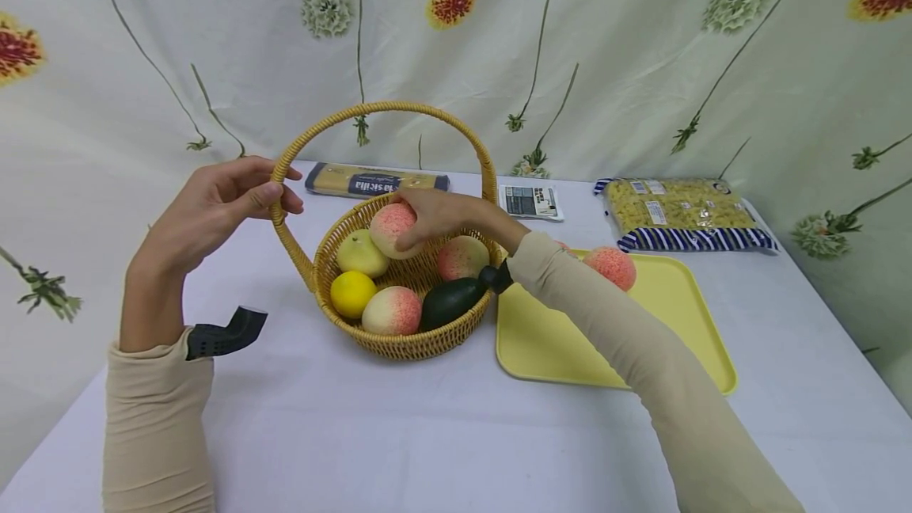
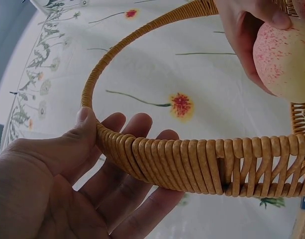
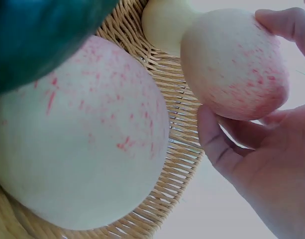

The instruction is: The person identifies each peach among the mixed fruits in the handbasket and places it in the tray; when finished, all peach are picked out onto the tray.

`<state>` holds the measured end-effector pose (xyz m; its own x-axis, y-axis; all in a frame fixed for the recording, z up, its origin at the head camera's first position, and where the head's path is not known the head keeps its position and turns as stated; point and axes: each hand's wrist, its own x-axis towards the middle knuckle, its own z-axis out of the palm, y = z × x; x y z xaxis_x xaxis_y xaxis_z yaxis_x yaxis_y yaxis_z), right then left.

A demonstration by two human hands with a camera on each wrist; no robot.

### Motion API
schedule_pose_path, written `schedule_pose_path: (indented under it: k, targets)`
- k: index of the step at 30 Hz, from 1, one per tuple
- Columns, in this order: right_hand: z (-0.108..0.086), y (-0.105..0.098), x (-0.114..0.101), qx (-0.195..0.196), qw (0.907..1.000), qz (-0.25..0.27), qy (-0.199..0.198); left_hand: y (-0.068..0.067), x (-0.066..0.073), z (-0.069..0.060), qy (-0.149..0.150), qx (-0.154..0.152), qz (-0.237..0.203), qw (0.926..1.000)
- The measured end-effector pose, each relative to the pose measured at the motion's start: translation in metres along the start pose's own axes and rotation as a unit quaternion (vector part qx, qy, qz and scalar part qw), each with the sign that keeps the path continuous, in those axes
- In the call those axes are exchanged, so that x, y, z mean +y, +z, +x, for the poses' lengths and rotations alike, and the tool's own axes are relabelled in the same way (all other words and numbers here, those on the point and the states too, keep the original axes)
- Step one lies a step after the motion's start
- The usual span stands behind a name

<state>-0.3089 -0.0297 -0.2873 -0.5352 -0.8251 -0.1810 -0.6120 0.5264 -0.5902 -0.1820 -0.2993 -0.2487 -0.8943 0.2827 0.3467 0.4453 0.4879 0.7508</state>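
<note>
The right hand [image 1: 436,214] clamps fingers on a peach [image 1: 389,233], probably light and firm, best held round its sides; the left hand [image 1: 203,212] curls fingers round the handle [image 1: 388,107].

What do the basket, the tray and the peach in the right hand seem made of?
Basket: wicker or plastic imitation, slightly glossy; the strands are woven. Tray: probably plastic, smooth, with even yellow colour and rounded corners. Peach in the right hand: perhaps foam or plastic, matte; its red speckles look painted.
</note>
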Motion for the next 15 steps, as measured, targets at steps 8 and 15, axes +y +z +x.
schedule_pose_path:
  k: [8, 15]
  targets:
    - [-0.003, 0.003, -0.003, 0.007, 0.9977, -0.023, -0.063, 0.000, 0.000, 0.000, -0.007, -0.001, 0.002, 1.0000]
    - [-0.010, 0.005, -0.009, 0.007, 0.9953, -0.007, -0.097, 0.001, 0.001, -0.001, -0.014, 0.000, 0.007, 0.9999]
